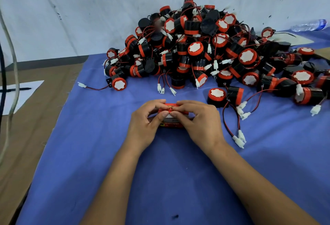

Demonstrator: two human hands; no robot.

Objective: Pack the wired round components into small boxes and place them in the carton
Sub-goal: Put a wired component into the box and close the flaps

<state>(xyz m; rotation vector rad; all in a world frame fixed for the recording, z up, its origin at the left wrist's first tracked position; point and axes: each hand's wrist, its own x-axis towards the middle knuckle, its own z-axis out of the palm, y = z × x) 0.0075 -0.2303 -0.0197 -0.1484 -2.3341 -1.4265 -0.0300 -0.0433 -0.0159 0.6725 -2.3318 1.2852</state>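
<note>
A small red box (171,125) sits on the blue cloth (160,180) in the middle of the view. My left hand (145,123) grips its left side and my right hand (198,120) grips its right side, fingers curled over the top, thumbs meeting at its front flap. Most of the box is hidden under my fingers. Behind it rises a big pile of black-and-red round components (205,50) with thin red and black wires and white plugs. One loose component (216,97) lies just right of my right hand. No carton shows in view.
Loose wires with white plugs (239,138) trail on the cloth to the right of my right wrist. A white sheet with a pen (17,94) lies on brown cardboard at the left. A water bottle (309,25) lies at far right. Cables hang at the left edge.
</note>
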